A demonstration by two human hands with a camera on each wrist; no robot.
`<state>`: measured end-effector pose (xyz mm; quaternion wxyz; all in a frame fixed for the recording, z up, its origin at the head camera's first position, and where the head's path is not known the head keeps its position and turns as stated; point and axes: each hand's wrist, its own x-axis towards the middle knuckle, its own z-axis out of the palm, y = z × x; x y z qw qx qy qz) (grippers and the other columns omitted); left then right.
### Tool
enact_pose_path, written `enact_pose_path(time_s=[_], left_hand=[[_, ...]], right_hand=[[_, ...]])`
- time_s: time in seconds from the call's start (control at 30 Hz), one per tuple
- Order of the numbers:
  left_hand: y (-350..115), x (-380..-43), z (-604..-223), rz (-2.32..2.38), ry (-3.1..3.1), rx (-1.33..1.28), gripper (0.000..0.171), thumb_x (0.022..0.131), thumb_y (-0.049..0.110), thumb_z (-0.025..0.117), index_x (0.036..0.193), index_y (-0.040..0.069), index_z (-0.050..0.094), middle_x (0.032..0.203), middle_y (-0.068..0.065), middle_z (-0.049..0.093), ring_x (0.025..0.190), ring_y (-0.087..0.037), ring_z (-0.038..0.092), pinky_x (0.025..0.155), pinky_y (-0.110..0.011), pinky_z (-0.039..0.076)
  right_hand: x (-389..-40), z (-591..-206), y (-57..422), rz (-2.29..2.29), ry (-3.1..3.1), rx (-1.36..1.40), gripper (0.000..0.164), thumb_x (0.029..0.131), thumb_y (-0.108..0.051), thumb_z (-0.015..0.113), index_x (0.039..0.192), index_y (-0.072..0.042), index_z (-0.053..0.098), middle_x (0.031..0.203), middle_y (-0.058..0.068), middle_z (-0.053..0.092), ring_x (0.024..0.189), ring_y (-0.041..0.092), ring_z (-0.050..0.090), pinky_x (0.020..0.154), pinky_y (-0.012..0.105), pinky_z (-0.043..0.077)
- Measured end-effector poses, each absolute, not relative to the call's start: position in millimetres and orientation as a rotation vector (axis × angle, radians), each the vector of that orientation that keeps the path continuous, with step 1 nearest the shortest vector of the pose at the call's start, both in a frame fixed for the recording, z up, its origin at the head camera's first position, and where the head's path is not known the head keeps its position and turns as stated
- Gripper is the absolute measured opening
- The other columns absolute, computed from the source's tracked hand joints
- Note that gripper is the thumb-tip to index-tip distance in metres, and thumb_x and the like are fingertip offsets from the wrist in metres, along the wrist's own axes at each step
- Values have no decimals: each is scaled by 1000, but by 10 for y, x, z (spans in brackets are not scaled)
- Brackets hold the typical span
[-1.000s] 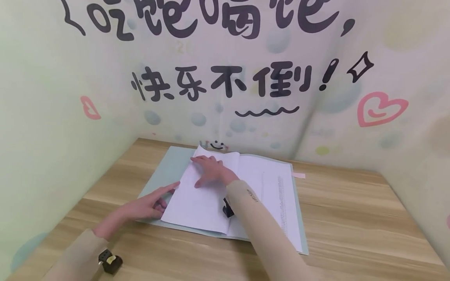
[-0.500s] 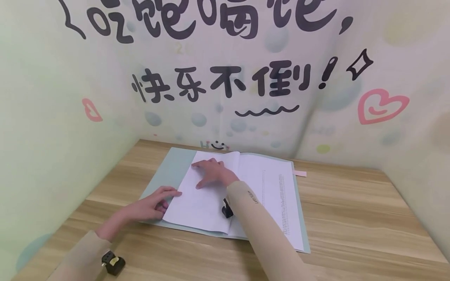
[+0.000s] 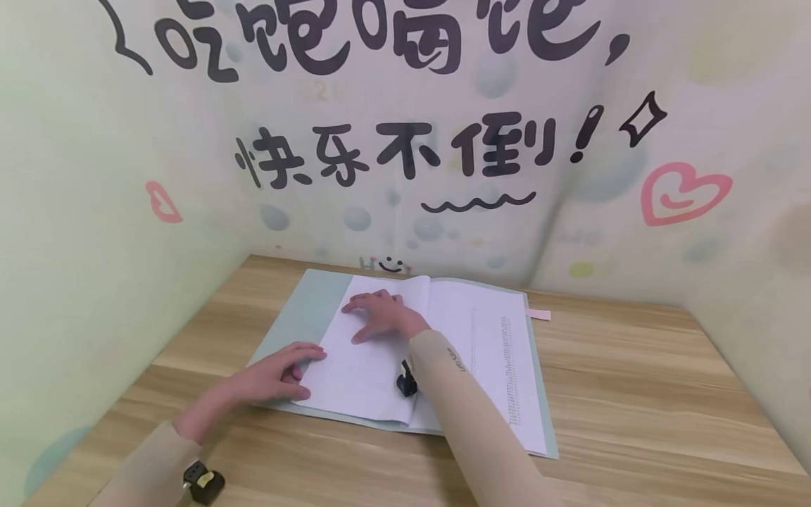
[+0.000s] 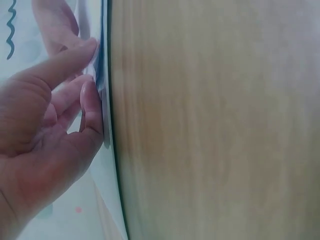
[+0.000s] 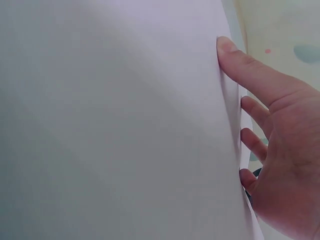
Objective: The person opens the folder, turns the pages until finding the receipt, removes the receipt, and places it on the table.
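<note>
A light-blue folder [image 3: 303,303] lies spread on the wooden table, with white sheets inside it. The left sheet [image 3: 361,387] lies folded over to the left, slightly raised near the middle, and the right page [image 3: 453,299] carries columns of small print. My right hand [image 3: 383,315] rests on the upper part of the left sheet, its thumb and fingers spread. At the sheet's left edge is my left hand [image 3: 275,373], fingertips touching the paper and thumb near the lower corner. In the left wrist view, its fingers [image 4: 92,112] bend down against the folder.
A pink tab [image 3: 539,315] sticks out from the folder's right side. The wooden table [image 3: 640,380] runs back to a printed wall cloth [image 3: 393,218]. Small black devices are worn at the left wrist [image 3: 204,484] and the right wrist [image 3: 407,380].
My left hand's fingers have slid a little down the sheet's edge, and its thumb has come out over the lower corner. The sheet's raised upper-left corner has flattened. My right hand has shifted slightly nearer.
</note>
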<state>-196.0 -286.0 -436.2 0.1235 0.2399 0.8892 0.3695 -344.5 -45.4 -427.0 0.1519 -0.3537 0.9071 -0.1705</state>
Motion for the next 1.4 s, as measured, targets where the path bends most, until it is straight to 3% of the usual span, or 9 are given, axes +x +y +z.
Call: enact_pose_path(time_s=[0.4,1.13,1.4], left_hand=[[-2849,-1961,-4343,1106,2598,667,64,84,21,77,137,0,49,137,-22,43,87,-8,51,75,-19,48],[-2827,-1933,-4358,1101,2616,694,62,84,22,77,137,1,51,139,-22,44,88,-7,49,76,-19,47],[-2802,-1937,-4355,1113,2609,676,63,83,21,78,136,1,51,136,-22,45,86,-5,49,75,-19,48]], right_hand=[[-3424,-4219,-458,-457,2605,-1033,66,84,-41,76,143,-35,50,160,-8,35,144,27,29,114,53,23],[-3427,-4325,-489,-394,2666,-1023,62,85,-42,75,142,-36,52,158,-8,40,146,24,33,117,50,26],[-3455,-4265,-403,-491,2673,-1067,58,86,-38,75,140,-26,56,156,0,42,147,23,35,120,45,27]])
